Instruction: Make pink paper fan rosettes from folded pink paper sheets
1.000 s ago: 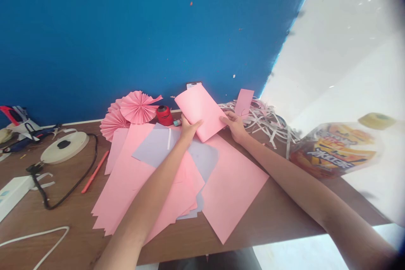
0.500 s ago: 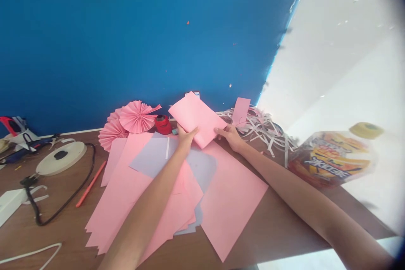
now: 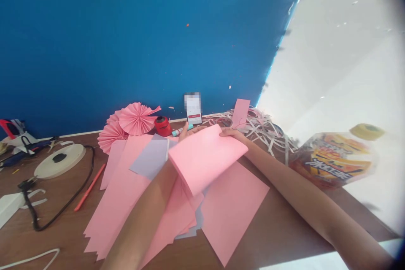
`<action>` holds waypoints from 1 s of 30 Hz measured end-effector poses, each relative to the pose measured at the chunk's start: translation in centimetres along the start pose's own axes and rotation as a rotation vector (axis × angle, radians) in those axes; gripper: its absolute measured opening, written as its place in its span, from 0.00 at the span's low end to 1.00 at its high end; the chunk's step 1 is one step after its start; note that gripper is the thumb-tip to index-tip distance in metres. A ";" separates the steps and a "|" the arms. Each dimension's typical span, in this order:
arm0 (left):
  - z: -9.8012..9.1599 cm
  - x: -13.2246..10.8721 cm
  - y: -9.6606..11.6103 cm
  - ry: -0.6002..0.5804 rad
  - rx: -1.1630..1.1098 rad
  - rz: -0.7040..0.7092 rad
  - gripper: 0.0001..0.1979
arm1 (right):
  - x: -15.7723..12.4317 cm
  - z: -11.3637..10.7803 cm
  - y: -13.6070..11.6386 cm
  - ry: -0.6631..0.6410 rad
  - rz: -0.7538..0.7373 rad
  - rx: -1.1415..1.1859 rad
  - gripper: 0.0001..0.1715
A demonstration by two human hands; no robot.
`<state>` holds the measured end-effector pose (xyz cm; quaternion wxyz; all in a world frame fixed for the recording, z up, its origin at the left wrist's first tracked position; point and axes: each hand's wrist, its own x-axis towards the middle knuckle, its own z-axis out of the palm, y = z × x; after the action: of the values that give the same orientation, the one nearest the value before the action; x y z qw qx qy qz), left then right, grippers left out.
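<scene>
A folded sheet of pink paper [image 3: 209, 158] is raised over the pile, its fold curving toward me. My right hand [image 3: 232, 133] pinches its upper right edge. Behind its upper left edge is my left hand [image 3: 186, 131], supporting it, with most of the palm and fingers hidden. Below lie several loose pink sheets [image 3: 117, 202], a single pink sheet [image 3: 236, 215] at the right and a greyish-lilac sheet [image 3: 147, 158] partly covered by my left forearm.
Pleated pink paper rosettes [image 3: 137, 119], a red round object [image 3: 163, 126], a teal-and-white tube [image 3: 182, 130] and a phone [image 3: 193, 109] stand along the blue wall. White paper strips [image 3: 262, 128] and a bottle [image 3: 332, 158] are right; a red pen [image 3: 90, 187] and black cable [image 3: 71, 204] left.
The pink paper has come down toward me and turned over, its fold now facing me. My left hand has gone behind it. The phone and the tube have come into fuller view.
</scene>
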<state>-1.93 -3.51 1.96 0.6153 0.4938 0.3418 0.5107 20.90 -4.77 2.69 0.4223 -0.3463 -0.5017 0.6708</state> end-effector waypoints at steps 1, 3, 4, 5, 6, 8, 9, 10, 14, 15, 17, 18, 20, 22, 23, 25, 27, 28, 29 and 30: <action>0.2 0.0 0.0 -0.095 -0.015 -0.089 0.31 | 0.0 0.0 -0.1 -0.065 0.055 -0.026 0.11; 0.5 0.0 0.0 -0.285 -0.086 -0.281 0.35 | 0.1 -0.1 -0.2 -0.199 0.182 -0.068 0.11; 0.7 0.0 -0.1 -0.359 -0.109 -0.357 0.36 | 0.1 -0.1 -0.3 -0.230 0.204 -0.096 0.12; 0.7 0.0 -0.2 -0.402 -0.118 -0.400 0.35 | 0.1 -0.1 -0.3 -0.247 0.216 -0.123 0.13; 0.8 0.0 -0.3 -0.409 -0.110 -0.402 0.33 | 0.2 -0.1 -0.4 -0.257 0.221 -0.143 0.13; 0.7 -0.2 -0.4 -0.390 -0.075 -0.363 0.25 | 0.2 -0.2 -0.5 -0.273 0.225 -0.166 0.13; 0.7 -0.2 -0.4 -0.381 -0.056 -0.338 0.22 | 0.2 -0.2 -0.5 -0.286 0.228 -0.173 0.14; 0.7 -0.3 -0.4 -0.378 -0.037 -0.319 0.19 | 0.3 -0.3 -0.5 -0.300 0.231 -0.181 0.14; 0.7 -0.3 -0.3 -0.446 0.067 -0.319 0.16 | 0.6 -0.3 -0.2 -0.233 0.212 -0.175 0.15; 0.7 -0.3 -0.2 -0.457 0.087 -0.326 0.16 | 0.7 -0.3 -0.1 -0.172 0.191 -0.151 0.14; 0.8 -0.3 -0.2 -0.439 0.094 -0.343 0.19 | 0.8 -0.2 0.1 -0.053 0.121 -0.053 0.15; 0.8 -0.2 -0.3 -0.411 0.082 -0.351 0.20 | 0.9 -0.2 0.1 -0.015 0.083 0.001 0.17; 1.0 -0.2 -0.5 -0.318 0.039 -0.333 0.22 | 1.1 -0.1 0.2 0.024 0.011 0.104 0.22; 1.1 0.0 -0.9 -0.194 -0.001 -0.256 0.23 | 1.3 0.1 0.3 0.068 -0.062 0.184 0.27; 1.2 0.0 -1.1 -0.134 -0.014 -0.207 0.22 | 1.4 0.2 0.4 0.098 -0.095 0.212 0.29; 1.4 0.2 -1.5 -0.043 -0.017 -0.113 0.22 | 1.6 0.4 0.6 0.155 -0.152 0.240 0.32; 1.5 0.4 -1.9 0.019 0.003 -0.040 0.22 | 1.6 0.8 0.8 0.188 -0.170 0.213 0.33; 1.6 0.4 -2.0 0.051 0.012 -0.011 0.22 | 1.6 1.0 0.9 0.200 -0.175 0.196 0.31; 1.6 0.5 -2.1 0.084 0.016 0.012 0.21 | 1.5 1.2 1.0 0.216 -0.182 0.186 0.28; 1.6 0.5 -2.2 0.116 0.017 0.028 0.21 | 1.5 1.4 1.1 0.237 -0.189 0.187 0.26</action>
<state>0.29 -3.43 0.34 0.5829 0.4735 0.3742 0.5441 18.81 -4.09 1.89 0.5701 -0.3333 -0.4141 0.6264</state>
